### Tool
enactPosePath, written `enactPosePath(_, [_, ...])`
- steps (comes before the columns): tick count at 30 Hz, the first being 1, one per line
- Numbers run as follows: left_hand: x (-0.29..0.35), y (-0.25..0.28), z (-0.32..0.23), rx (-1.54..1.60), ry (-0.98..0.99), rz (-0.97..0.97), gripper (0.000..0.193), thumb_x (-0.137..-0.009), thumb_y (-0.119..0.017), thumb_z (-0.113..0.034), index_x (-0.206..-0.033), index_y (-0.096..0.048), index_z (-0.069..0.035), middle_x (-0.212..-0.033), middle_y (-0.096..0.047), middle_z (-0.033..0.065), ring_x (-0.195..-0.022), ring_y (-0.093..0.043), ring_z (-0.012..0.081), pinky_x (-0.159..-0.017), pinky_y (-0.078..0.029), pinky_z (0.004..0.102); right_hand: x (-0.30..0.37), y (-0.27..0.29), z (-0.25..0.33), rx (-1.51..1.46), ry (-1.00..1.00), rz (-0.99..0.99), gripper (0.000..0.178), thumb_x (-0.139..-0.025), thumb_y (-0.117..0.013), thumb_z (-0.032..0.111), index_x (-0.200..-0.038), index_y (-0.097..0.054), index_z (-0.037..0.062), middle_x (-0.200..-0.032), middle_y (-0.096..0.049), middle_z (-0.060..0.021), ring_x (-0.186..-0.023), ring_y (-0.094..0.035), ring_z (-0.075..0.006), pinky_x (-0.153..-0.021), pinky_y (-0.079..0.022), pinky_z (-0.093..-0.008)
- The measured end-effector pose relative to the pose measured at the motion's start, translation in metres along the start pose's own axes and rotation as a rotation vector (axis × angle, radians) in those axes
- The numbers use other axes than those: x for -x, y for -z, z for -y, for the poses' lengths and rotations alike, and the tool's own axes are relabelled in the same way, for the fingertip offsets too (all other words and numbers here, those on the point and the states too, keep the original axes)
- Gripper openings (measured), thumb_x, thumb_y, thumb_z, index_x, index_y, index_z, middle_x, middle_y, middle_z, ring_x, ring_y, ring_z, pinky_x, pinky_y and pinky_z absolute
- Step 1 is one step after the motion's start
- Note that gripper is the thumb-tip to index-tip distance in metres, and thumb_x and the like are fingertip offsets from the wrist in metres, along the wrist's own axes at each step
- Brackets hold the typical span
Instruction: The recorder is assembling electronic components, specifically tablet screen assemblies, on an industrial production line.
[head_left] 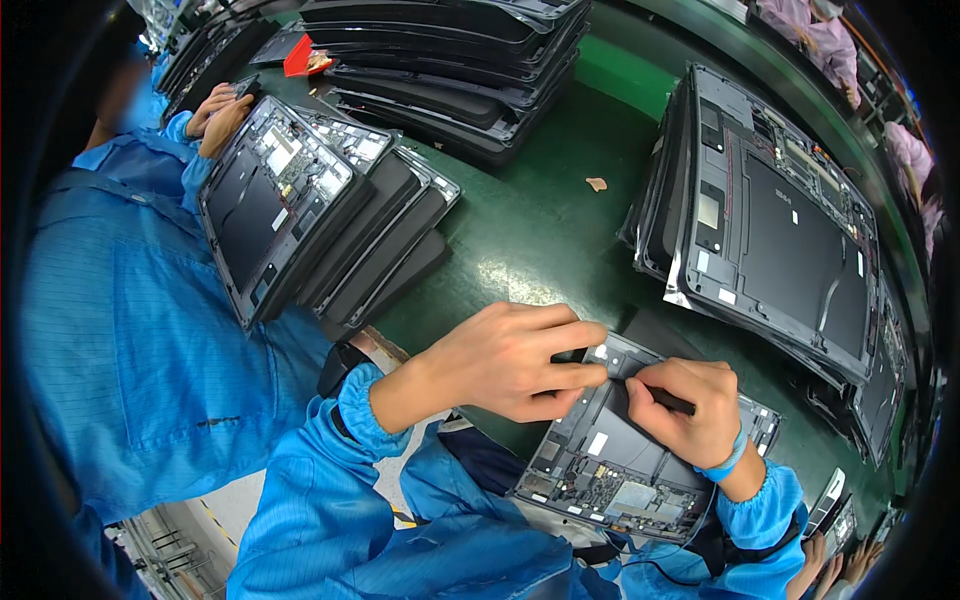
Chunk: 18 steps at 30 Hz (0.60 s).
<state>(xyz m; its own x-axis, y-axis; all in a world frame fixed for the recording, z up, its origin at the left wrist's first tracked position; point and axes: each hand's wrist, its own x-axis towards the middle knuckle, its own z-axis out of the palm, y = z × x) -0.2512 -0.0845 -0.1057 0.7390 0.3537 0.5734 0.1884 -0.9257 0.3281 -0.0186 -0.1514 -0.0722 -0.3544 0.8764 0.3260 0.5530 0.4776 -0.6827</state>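
Observation:
An opened laptop base [600, 440] lies tilted in front of me at the table's near edge, its dark inside, a small white label and a green circuit board showing. My left hand [515, 362] is curled at its far left corner, index and middle fingertips against the edge; the thumb is hidden. Over the base's far part, my right hand [692, 405] is closed round a slim black tool [672, 400], mostly covered by the fingers, so its kind does not show. A blue band [727, 460] circles my right wrist.
Stacked laptop bases [780, 230] stand at the right, and a tall stack of dark laptop parts [450, 70] at the back. On my left a co-worker in a blue smock [190, 330] sits by more bases [290, 200]. A red tray [298, 57] and a scrap [596, 184] lie on the green table [540, 240].

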Motion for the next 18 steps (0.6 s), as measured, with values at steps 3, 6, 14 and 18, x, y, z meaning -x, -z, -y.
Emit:
enactPosePath(3, [-0.0005,-0.0007,0.0013,0.033,0.002,0.001,0.022,-0.071,-0.072,-0.016,-0.093,-0.069,-0.019,-0.102,-0.063,0.0024,-0.074,-0.062,0.0176,-0.046,-0.046,0.0282,-0.005,0.0005,0.0015,0.008,-0.004,0.047,0.012,-0.076,-0.077,0.003,-0.078,-0.065,0.0022,-0.063,-0.06,-0.0084,-0.05,-0.059,-0.0231,-0.047,-0.046,-0.033])
enactPosePath(6, [-0.0028,-0.0001,0.0003,0.037,0.007,-0.001,0.022,-0.071,-0.072,-0.015,-0.092,-0.068,-0.018,-0.101,-0.063,0.0026,-0.075,-0.063,0.0183,-0.045,-0.046,0.0289,-0.0059,0.0,-0.0013,0.014,0.007,0.066,0.012,-0.077,-0.077,0.004,-0.078,-0.065,0.0031,-0.063,-0.059,-0.0083,-0.051,-0.059,-0.0243,-0.047,-0.047,-0.0336])
enactPosePath(14, [0.001,-0.0018,0.0009,0.049,0.008,-0.024,0.026,-0.069,-0.073,-0.014,-0.094,-0.069,-0.018,-0.101,-0.063,0.0037,-0.078,-0.065,0.0208,-0.045,-0.046,0.0288,-0.0067,0.0072,-0.0054,-0.037,-0.018,0.134,0.011,-0.078,-0.076,0.005,-0.078,-0.065,0.0038,-0.064,-0.058,-0.0084,-0.051,-0.056,-0.0255,-0.047,-0.045,-0.0338])
enactPosePath(18, [0.0014,-0.0026,0.001,0.056,0.006,-0.028,0.026,-0.069,-0.073,-0.014,-0.095,-0.069,-0.017,-0.101,-0.063,0.0037,-0.08,-0.065,0.0207,-0.045,-0.047,0.0291,-0.0034,0.0056,-0.0046,-0.014,0.001,0.123,0.01,-0.078,-0.075,0.004,-0.077,-0.065,0.0035,-0.063,-0.058,-0.0087,-0.051,-0.056,-0.0261,-0.047,-0.045,-0.034])
